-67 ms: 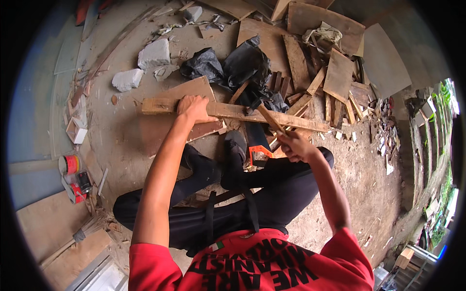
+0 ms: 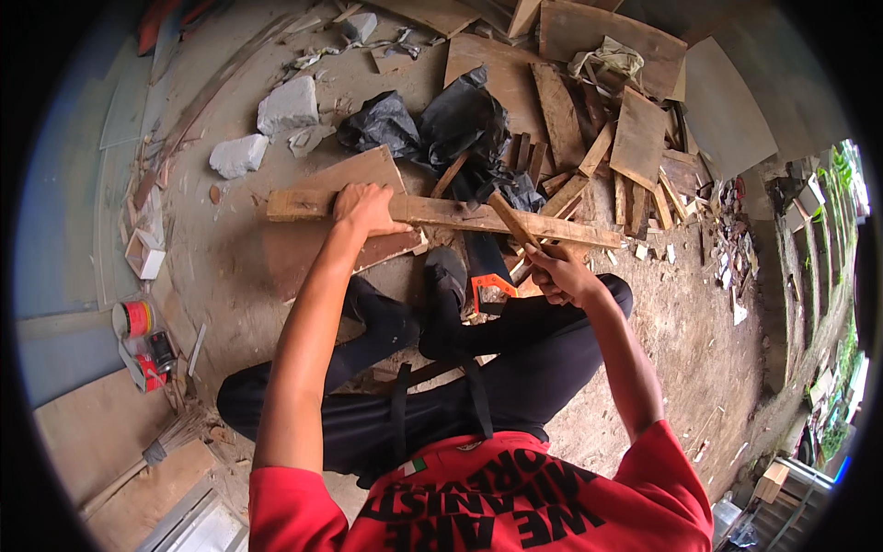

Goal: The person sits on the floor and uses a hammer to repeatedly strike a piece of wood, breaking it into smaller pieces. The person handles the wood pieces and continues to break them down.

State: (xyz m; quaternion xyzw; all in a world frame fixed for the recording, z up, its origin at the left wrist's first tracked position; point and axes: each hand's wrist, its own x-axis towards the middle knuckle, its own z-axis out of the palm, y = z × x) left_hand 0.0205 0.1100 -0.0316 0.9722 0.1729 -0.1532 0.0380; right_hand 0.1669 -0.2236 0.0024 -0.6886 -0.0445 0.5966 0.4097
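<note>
Across the brown board (image 2: pixel 372 166) and past its right edge, head view: a wooden batten (image 2: pixel 451 213) runs left to right, clasped by the nearer left hand (image 2: pixel 368 210); the right hand (image 2: pixel 561 276), bodyward, grips a wooden handle (image 2: pixel 513 221).

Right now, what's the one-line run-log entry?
left hand: holding long wooden beam | right hand: gripping wooden-handled hammer | nearby: orange-handled saw, black plastic

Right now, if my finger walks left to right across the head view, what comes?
Red-and-yellow round tin, rough white block, bare left hand, bright orange handle, bare right hand, large pale flat panel.
</note>
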